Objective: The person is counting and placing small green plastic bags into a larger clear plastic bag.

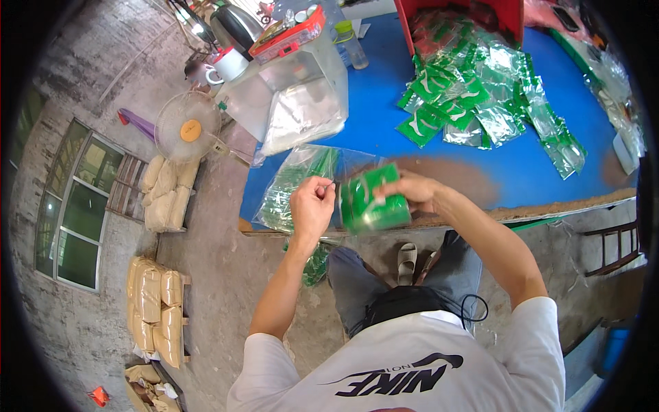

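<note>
At the near edge of the blue table (384, 130), the person holds a stack of green packets (371, 200) between both hands. The stack is a squared bundle of small, flat, glossy sachets, bright green with white markings, and it sits just above the table's worn brown rim. The right hand (412, 192) grips the stack from the top and far side, its fingers curled closed around it. The left hand (312, 206) is bunched in a loose fist just beside the stack's left end, thumb and fingertips pinched together on the edge of a clear plastic bag (302, 178). That bag lies on the table behind the hands and already has green packets showing through it. Farther back on the table, a loose pile of packets (480, 96) spills from a red crate (508, 14). A white fan (189, 127) stands on the floor to the left.
</note>
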`<state>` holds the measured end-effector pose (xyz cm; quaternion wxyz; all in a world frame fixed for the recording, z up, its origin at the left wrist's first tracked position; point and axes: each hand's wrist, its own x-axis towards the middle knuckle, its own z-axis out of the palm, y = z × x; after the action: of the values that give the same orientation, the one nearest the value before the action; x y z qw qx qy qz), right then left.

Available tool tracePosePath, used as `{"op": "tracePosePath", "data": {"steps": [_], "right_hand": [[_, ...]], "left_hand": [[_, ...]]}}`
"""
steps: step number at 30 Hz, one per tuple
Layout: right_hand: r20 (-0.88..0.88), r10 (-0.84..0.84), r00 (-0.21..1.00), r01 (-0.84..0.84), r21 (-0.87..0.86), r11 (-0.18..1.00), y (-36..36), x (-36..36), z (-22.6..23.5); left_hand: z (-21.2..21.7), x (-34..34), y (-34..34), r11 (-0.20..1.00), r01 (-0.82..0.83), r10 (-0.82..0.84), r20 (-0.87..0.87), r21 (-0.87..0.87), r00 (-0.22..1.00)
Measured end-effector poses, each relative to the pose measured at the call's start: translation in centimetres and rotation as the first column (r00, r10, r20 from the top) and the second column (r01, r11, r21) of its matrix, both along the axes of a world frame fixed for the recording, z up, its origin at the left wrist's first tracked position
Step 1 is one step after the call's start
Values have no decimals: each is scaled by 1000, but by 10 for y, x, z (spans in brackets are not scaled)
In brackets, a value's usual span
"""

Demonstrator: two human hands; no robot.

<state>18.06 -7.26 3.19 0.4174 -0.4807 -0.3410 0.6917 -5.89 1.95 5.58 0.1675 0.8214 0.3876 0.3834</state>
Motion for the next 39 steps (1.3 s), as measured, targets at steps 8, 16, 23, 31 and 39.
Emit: {"op": "tracePosePath", "data": {"steps": [8, 16, 23, 31, 39], "right_hand": [[158, -85, 984, 89, -17, 996, 6, -23, 24], [-317, -481, 817, 529, 81, 845, 10, -102, -10], [75, -408, 910, 413, -75, 908, 94, -124, 4], [-116, -162, 980, 170, 58, 984, 67, -93, 12], [367, -282, 887, 263, 103, 959, 119, -97, 1]], "left_hand": [[14, -2, -13, 990, 29, -19, -75, 141, 997], [31, 6, -24, 974, 21, -18, -18, 224, 1000], [30, 24, -34, 968, 51, -51, -7, 247, 999], [17, -99, 113, 763, 135, 137, 362, -632, 922], [-26, -118, 125, 393, 545, -114, 548, -741, 828]]}}
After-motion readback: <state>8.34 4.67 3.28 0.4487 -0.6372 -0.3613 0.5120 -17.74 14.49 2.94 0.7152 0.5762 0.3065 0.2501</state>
